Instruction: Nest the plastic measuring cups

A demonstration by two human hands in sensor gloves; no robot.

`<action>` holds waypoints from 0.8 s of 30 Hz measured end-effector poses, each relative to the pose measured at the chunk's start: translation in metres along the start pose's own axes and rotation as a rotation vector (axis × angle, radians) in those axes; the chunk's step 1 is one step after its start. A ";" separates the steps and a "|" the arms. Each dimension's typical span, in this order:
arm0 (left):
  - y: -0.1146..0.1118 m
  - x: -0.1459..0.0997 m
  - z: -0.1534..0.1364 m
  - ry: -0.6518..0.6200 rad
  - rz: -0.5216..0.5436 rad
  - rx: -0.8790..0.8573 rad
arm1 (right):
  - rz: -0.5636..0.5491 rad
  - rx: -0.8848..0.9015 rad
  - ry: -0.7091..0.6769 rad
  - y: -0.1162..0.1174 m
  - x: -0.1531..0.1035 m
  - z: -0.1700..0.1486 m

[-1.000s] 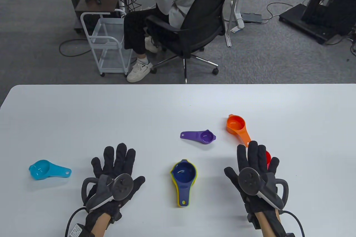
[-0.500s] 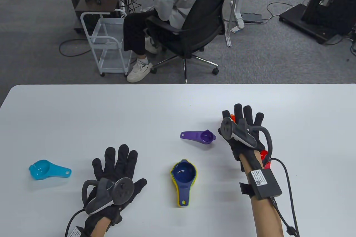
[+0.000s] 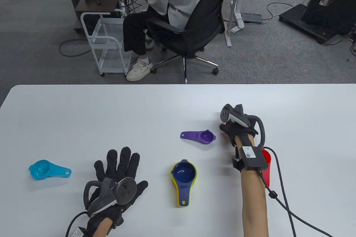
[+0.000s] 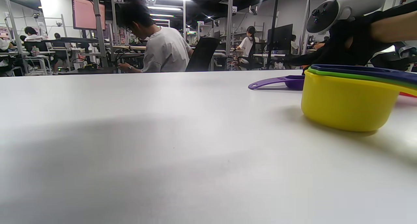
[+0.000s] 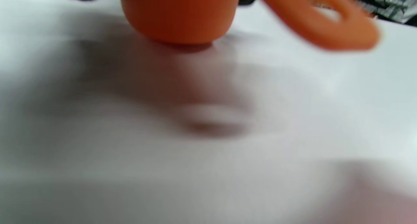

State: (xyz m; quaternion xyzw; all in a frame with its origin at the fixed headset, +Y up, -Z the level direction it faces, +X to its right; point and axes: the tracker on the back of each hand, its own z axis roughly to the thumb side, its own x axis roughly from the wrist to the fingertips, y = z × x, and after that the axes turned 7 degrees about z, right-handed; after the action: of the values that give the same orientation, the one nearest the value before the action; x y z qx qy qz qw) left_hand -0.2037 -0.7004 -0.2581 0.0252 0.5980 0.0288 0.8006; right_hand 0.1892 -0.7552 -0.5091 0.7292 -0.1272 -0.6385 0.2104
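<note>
Right hand closing on the orange cup; left hand idle

My right hand (image 3: 239, 126) is curled over the orange cup (image 5: 179, 14) at the far right of the tabletop (image 3: 111, 114); whether my fingers already grip it I cannot tell, since the table view hides the cup and the blurred wrist view shows only its bowl on the surface. My left hand (image 3: 116, 176) lies flat, fingers spread, holding nothing. The cup looks light, rigid and smooth, so I judge it may skid; I'd pinch the stiff handle or rim. The stack (image 3: 183, 177), navy on top, sits at centre, near the purple cup (image 3: 198, 137).
</note>
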 end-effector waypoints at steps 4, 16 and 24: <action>0.000 0.002 0.002 0.005 0.005 0.008 | -0.130 -0.017 -0.011 -0.009 -0.014 -0.002; -0.007 0.004 -0.002 0.025 -0.013 -0.004 | -0.363 0.094 -0.235 -0.038 -0.185 0.054; -0.009 0.000 -0.013 0.048 -0.017 -0.043 | -0.325 -0.020 -0.349 -0.001 -0.244 0.141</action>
State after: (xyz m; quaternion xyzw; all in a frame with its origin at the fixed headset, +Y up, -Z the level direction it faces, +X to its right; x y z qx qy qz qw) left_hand -0.2158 -0.7091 -0.2628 0.0019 0.6165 0.0354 0.7866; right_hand 0.0131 -0.6638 -0.3094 0.6168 -0.0363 -0.7815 0.0871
